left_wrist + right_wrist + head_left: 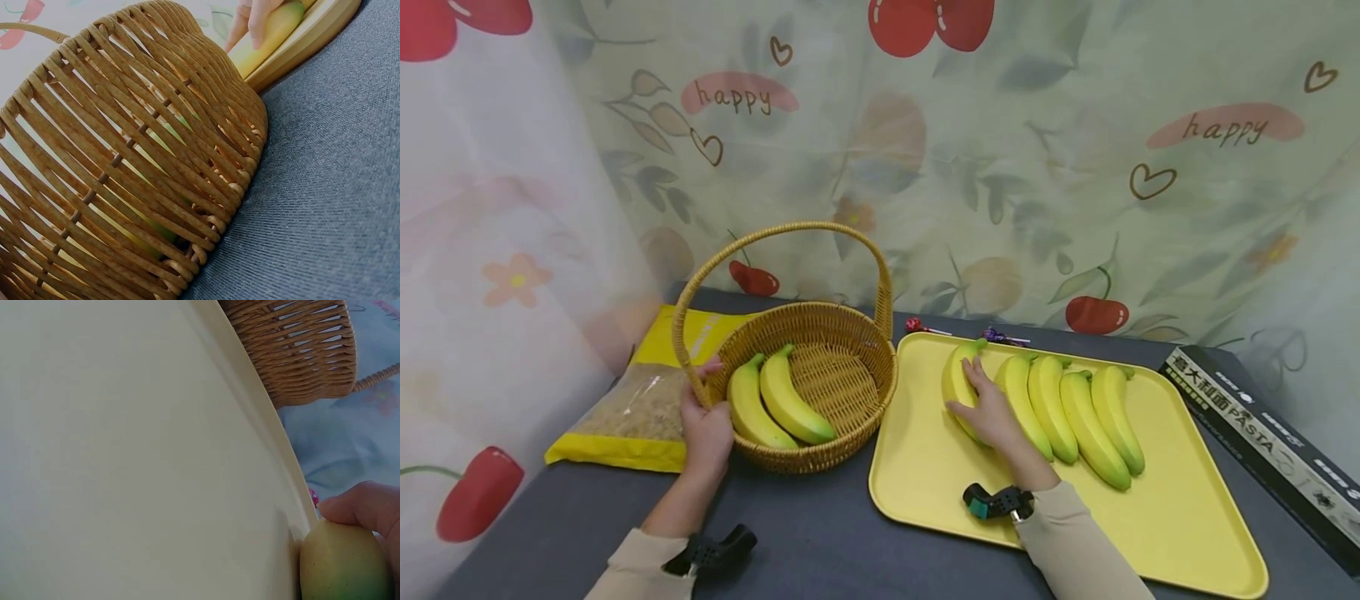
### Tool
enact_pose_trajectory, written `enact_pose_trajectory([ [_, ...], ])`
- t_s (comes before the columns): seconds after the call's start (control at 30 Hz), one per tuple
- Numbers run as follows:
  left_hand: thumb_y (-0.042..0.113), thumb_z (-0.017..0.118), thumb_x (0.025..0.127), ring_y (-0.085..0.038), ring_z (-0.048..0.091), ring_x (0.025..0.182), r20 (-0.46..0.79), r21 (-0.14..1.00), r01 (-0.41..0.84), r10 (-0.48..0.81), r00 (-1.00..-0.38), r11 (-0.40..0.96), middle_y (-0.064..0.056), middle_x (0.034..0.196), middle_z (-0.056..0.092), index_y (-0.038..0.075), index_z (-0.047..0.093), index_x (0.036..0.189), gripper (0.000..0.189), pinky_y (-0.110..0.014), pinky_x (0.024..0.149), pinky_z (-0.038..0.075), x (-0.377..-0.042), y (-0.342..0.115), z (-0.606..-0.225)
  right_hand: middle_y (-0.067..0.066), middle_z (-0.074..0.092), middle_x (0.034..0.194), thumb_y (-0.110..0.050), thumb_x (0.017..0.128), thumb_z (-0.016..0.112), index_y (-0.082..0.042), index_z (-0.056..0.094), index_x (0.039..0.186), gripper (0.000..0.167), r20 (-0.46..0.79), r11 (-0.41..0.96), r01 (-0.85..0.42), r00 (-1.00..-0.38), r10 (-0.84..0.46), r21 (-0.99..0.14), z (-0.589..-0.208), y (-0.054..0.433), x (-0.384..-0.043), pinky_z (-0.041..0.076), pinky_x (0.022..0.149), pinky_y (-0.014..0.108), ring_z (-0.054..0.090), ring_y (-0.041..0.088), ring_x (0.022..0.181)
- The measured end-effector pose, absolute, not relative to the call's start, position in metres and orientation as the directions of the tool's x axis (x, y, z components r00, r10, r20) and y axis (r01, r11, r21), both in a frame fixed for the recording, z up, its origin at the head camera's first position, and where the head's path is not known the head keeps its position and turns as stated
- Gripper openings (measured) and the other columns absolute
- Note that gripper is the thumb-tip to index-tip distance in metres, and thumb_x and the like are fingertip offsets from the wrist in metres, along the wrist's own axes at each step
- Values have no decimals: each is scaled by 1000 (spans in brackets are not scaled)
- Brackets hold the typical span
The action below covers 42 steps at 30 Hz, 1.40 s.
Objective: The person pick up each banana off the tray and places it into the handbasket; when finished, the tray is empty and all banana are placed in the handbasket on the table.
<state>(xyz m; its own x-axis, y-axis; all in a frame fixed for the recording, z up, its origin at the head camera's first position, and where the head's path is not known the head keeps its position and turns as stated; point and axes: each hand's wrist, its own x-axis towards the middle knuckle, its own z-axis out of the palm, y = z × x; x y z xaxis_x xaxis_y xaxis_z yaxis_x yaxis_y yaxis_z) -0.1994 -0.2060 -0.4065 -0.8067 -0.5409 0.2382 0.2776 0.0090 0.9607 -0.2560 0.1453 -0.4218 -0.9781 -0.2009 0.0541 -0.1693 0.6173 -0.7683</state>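
A thin, printed cloth backdrop (925, 125) hangs behind everything, its edges out of frame. Blue-grey woven fabric covers the bench (835, 533). On it lies a smooth yellow tray (1195, 500), rectangular with rounded corners and a raised lip, its near edge partly hidden by the right forearm. Just beside it stands a round wicker basket (842, 367) with a tall hooped handle. A long dark pasta box (1262, 442) runs off the right side. A glossy yellow bag (632, 408) with a clear window sits partly behind the basket. The left grip (709, 429) is closed around the basket's side at the handle's foot, some fingers hidden. The right grip (992, 417) is clamped on the leftmost banana (955, 379), which rests on the tray and is partly covered by fingers. Four more curved, green-tipped bananas (1093, 429) lie alongside; two bananas (790, 400) fill the basket's left half. Behind the tray, two wrapped lollipops (914, 324) are partly hidden.
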Motion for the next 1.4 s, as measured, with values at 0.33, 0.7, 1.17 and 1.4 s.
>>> enact_pose_trajectory([
  [0.33, -22, 29, 69, -18, 36, 133, 233, 962, 275, -540, -809, 3, -17, 136, 46, -6, 47, 115, 52, -24, 108, 28, -199, -205, -407, 26, 20, 149, -12, 86, 60, -1, 36, 140, 60, 83, 642, -190, -977, -194, -743, -410, 148, -259, 25, 110, 48, 25, 39, 136],
  [0.7, -23, 29, 70, -19, 33, 136, 229, 962, 272, -518, -824, -8, -16, 138, 44, -7, 45, 116, 51, -27, 107, 29, -197, -204, -405, 21, 23, 151, -14, 86, 60, -6, 37, 141, 61, 87, 647, -231, -965, -248, -726, -378, 152, -242, 33, 106, 49, 27, 39, 136],
  [1.17, -22, 29, 71, -19, 32, 136, 219, 967, 256, -510, -832, -1, -15, 139, 43, -6, 45, 115, 49, -32, 108, 27, -198, -206, -405, 11, 24, 153, -17, 85, 63, -13, 39, 141, 61, 98, 598, -352, -905, -414, -720, -350, 155, -208, 39, 100, 44, 27, 33, 138],
  [1.4, -23, 29, 71, -19, 33, 136, 224, 964, 264, -515, -827, -6, -16, 138, 42, 0, 48, 114, 52, -28, 109, 28, -198, -207, -406, 12, 27, 152, -18, 85, 64, -13, 43, 140, 58, 118, 578, -467, -835, -537, -670, -327, 149, -198, 45, 90, 32, 36, 32, 134],
])
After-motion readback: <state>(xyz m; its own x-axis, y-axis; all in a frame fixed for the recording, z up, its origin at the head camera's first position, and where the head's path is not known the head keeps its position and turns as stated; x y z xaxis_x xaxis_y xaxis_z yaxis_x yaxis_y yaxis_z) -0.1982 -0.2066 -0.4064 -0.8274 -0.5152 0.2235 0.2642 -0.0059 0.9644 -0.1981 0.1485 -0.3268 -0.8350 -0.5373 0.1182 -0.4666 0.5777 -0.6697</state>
